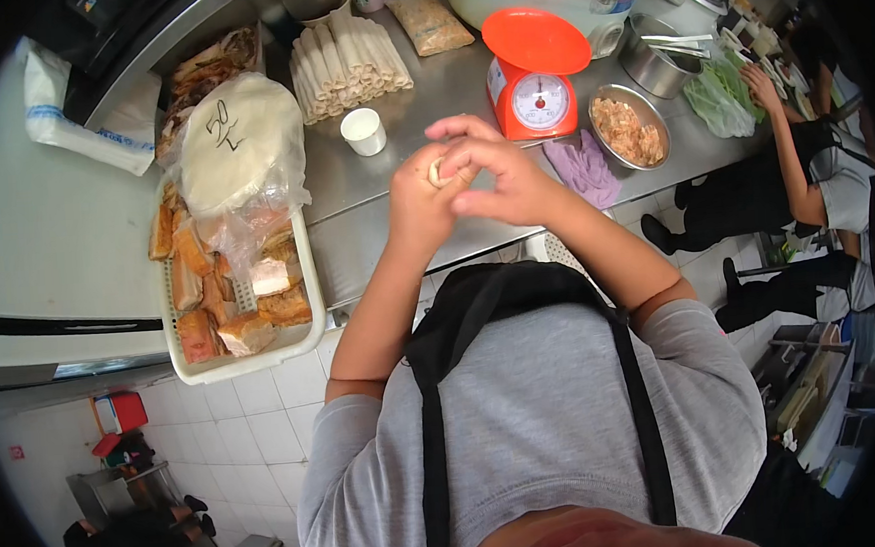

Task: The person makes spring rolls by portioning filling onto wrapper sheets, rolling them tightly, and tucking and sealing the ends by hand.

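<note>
Above the front of the steel worktop point(356, 226) my two hands meet. My left hand point(421, 195) is raised, its fingers largely hidden behind the other hand. My right hand point(510, 175) reaches across it with thumb and fingers spread and curved, fingertips at the left fingers. A pale ring-like thing point(436, 172) shows between them; whether it is a finger ring or a bit of food I cannot tell. Just beyond stands a small white cup point(363, 133). Behind that, uncooked rolls point(349, 64) lie stacked. An orange dial kitchen scale point(535, 94) stands beyond my right hand.
At left, bagged round wrappers point(242, 146) bearing writing rest over a white plastic basket point(319, 303) of meat chunks point(246, 334). At right are a lilac cloth point(585, 170), a steel bowl of filling point(628, 130) and a metal pot point(657, 61). Co-workers point(843, 151) stand farther right.
</note>
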{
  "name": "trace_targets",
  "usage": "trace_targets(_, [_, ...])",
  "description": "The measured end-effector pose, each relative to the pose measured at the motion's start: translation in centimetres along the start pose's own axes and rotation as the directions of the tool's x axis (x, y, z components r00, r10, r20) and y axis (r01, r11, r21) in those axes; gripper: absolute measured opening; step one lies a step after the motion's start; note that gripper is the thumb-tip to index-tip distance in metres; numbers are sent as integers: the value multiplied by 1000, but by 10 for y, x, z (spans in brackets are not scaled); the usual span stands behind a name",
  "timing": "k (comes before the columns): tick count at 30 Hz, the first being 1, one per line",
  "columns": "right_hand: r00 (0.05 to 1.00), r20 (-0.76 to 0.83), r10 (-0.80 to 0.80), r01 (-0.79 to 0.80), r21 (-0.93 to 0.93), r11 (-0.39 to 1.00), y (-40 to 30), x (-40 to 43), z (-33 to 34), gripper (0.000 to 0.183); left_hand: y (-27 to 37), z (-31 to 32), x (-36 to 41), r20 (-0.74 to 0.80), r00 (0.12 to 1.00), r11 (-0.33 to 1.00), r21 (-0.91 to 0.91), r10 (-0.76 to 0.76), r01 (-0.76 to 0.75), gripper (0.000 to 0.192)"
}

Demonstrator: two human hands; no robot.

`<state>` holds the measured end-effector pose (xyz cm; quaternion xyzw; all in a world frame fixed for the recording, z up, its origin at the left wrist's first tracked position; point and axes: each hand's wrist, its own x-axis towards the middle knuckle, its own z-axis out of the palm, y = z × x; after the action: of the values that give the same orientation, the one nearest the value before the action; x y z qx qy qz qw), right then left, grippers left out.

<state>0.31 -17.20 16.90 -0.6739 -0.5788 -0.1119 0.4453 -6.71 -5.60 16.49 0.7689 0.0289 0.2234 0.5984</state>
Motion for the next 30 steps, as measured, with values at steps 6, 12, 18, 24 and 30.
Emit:
trace_targets(6, [852, 311, 422, -504, 704, 499, 36, -44, 45, 46, -39, -9, 22, 48, 968, 656, -728, -245, 202, 27])
trace_targets(12, [565, 629, 534, -825, 450, 343, 48, -41, 55, 34, -64, -29, 33, 11, 880, 371, -904, -476, 211, 48])
trace_targets(18, [485, 673, 558, -848, 517, 114, 78, -3, 47, 35, -144, -61, 3, -520, 747, 909, -274, -414, 314, 53])
trace_targets(24, [626, 453, 634, -711, 666, 227, 121, 82, 59, 52, -189, -76, -42, -525, 851, 825, 475, -12, 305, 34])
trace_targets(30, [667, 392, 633, -738, 465, 490, 190, 183, 111, 46, -187, -70, -44, -471, 879, 749, 610, 79, 259, 33])
